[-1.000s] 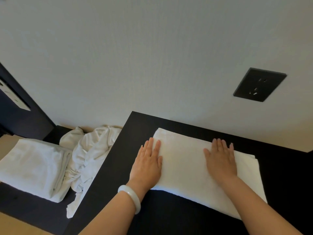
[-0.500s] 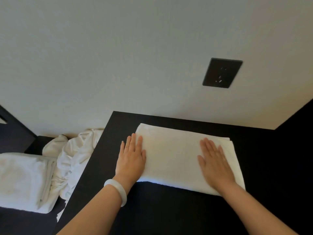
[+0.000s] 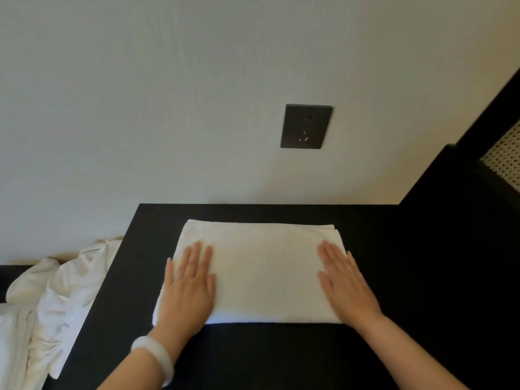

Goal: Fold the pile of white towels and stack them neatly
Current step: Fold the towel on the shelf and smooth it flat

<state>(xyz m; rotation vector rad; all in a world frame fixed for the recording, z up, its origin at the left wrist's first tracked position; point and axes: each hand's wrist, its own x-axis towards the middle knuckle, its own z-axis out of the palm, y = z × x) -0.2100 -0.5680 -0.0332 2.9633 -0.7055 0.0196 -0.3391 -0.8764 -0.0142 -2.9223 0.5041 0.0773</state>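
The pale wall (image 3: 140, 108) beyond both hands fills more of the view than half a second ago, and the black table (image 3: 281, 356) now lies square to the person instead of slanting. On it the folded white towel (image 3: 264, 274) lies flat under both palms. The left hand (image 3: 187, 288) and right hand (image 3: 344, 282) have slid apart to its two short ends, and each presses down with fingers straight and close together. The left palm hangs partly over the towel's outer edge. The loose pile of towels (image 3: 70, 291), outside the left hand and lower than the tabletop, has moved toward the frame's edge. The folded stack (image 3: 11, 347) past it is now mostly cut off. The dark socket (image 3: 306, 126) has come to sit above the gap between the hands. A woven panel (image 3: 503, 159) has appeared beyond the right hand, cut by the frame and hard to identify. The white bracelet (image 3: 154, 358) on the left wrist is blurred.
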